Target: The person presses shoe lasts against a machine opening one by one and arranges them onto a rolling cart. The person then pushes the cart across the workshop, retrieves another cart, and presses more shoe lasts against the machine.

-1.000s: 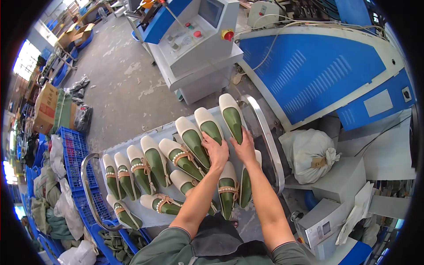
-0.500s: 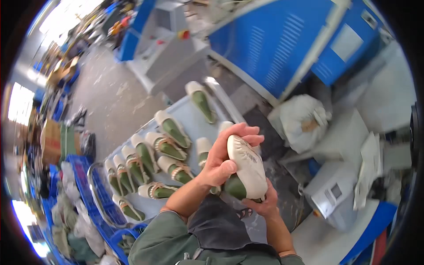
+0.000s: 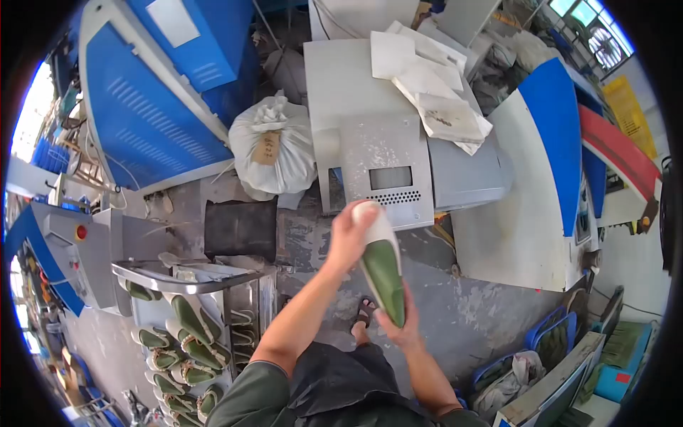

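Observation:
A cream shoe upper on a green shoe last (image 3: 385,274) is held in front of me in the middle of the head view, its pale toe end pointing up and away. My left hand (image 3: 348,240) is wrapped round the toe end, with the fingers partly hidden behind it. Lower down, my right hand (image 3: 403,326) grips the narrow heel end of the last, the thumb along its side. Several similar shoes on green lasts (image 3: 192,318) lie on a rack (image 3: 192,285) to my left, some with braided straps.
A grey machine (image 3: 388,149) with papers (image 3: 448,107) on top stands ahead. A tied white sack (image 3: 272,146) and a black mat (image 3: 240,228) are on the floor left of it. Blue-and-white machines flank both sides. Blue crates (image 3: 555,334) sit at lower right.
My view has swung right, so the rack of shoes is now at the lower left. The held shoe has been turned from its pale sole side to show the green last.

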`<state>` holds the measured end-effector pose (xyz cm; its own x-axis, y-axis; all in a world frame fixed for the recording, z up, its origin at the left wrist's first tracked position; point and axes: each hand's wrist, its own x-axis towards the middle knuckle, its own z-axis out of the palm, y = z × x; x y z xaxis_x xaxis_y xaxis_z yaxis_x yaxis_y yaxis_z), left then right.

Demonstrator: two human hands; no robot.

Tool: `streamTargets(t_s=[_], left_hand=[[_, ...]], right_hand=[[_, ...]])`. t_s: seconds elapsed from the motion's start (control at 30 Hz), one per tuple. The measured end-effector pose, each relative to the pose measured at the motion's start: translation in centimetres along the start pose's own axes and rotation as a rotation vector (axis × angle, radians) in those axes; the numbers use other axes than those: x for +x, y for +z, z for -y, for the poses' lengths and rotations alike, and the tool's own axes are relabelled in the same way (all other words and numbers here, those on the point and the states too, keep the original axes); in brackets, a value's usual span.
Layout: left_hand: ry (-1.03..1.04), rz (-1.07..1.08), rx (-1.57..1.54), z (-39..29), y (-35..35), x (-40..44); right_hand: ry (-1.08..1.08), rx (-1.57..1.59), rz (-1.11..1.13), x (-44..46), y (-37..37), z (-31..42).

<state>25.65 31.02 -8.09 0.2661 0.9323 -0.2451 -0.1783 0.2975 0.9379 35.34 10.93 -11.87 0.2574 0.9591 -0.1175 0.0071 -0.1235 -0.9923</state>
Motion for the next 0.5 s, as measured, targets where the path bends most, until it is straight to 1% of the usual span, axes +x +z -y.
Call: streamTargets(t_s=[0.03, 0.1, 0.13, 0.23, 0.27, 0.37, 0.4, 0.43, 0.5], left_hand=[[0.057, -0.001, 0.194, 1.7, 1.6, 1.1], [0.573, 0.05, 0.504, 3.8, 3.0, 2.1], [0.833, 0.079, 0.655, 4.7, 3.4, 2.5], [0.849, 0.379, 0.881, 7.5, 2.4, 3.5], [0.847, 0.397, 0.76, 7.8, 2.7, 4.2], [0.84, 0.47, 0.768, 8.2, 3.0, 5.6], [0.883, 0.402, 0.717, 8.8, 3.0, 6.4], [0.872, 0.395, 0.701, 9.3, 3.1, 6.7], [0.85, 0.379, 0.669, 9.5, 3.3, 6.9]], right_hand=[[-0.054, -0.024, -0.053, 0.9, -1.0, -2.2], [-0.161, -0.074, -0.153, 3.1, -2.6, -4.4], [-0.168, -0.074, -0.156, 4.2, -3.4, -5.4], [-0.166, -0.09, -0.163, 6.5, -4.2, -6.9], [-0.172, -0.101, -0.151, 6.9, -4.4, -7.2], [-0.2, -0.172, -0.105, 8.3, -4.8, -7.3], [-0.216, -0.222, -0.083, 9.0, -4.9, -6.8], [-0.227, -0.276, -0.057, 9.5, -5.1, -6.1], [-0.174, -0.33, -0.073, 9.5, -4.9, -4.8]])
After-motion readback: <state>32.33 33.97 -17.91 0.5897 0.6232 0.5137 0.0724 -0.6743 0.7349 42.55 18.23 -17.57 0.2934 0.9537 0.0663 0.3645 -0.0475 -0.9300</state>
